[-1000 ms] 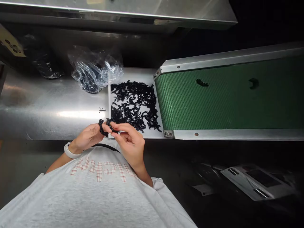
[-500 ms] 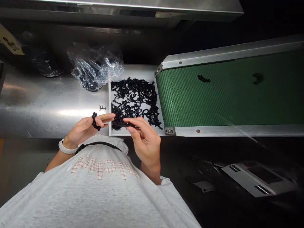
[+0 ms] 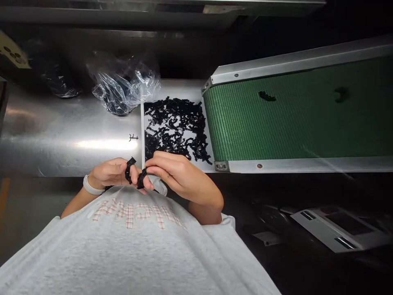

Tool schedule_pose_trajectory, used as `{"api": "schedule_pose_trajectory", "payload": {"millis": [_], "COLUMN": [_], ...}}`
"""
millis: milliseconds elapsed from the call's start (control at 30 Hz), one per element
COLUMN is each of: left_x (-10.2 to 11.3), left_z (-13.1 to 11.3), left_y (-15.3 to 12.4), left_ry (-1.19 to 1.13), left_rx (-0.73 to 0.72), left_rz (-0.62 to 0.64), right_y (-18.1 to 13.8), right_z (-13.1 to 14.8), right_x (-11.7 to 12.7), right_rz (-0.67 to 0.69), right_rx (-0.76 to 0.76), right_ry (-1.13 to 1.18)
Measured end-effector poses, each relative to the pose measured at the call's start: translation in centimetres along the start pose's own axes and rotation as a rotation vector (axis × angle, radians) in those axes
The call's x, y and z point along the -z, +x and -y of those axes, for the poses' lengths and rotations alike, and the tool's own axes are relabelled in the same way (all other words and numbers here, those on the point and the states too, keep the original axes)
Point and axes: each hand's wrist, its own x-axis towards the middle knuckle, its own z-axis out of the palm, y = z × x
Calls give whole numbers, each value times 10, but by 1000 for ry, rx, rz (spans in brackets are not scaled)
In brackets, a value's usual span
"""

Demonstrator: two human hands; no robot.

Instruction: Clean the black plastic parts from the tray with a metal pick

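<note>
Note green conveyor belt [image 3: 294,127] at right, white tray [image 3: 143,127] adjoining left. Observe right hand [image 3: 181,174], back from over tray, pinching black plastic part [image 3: 141,179] beside left hand [image 3: 111,172] — which grips curved black part [image 3: 129,170] — bringing both pieces close together.

The right hand [image 3: 181,176] hides part of the near edge of the black pile [image 3: 175,110]. Fingers partly cover the 2 black pieces [image 3: 141,178], their details too small to tell. Creases and glare obscure what fills the clear bag [image 3: 123,92]. The right-hand dark item [image 3: 342,94] on the green belt [image 3: 260,131] is blurred; the belt's right end is cut off.
</note>
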Motion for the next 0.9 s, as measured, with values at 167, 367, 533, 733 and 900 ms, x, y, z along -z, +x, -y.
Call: {"api": "schedule_pose_trajectory", "payload": {"millis": [167,367,533,733,900], "left_x": [-2,-10,-14,-23,-28], "left_z": [0,-1,-1,-5,-4], "left_y": [1,2,-1,0,1], "left_ry": [-85,-185,-154,-138,-256], "left_rx": [64,24,-34,-149,-289], "left_rz": [72,-68,-103,-11,134], "right_y": [0,-10,-18,-19,-16], "right_z": [-1,-1,8,22,29], "right_x": [0,2,-3,-6,-5], "right_rz": [34,-235,-543,-701,-680], "right_rx": [-14,-172,-181,-2,232], "right_ry": [10,220,217,105,4]}}
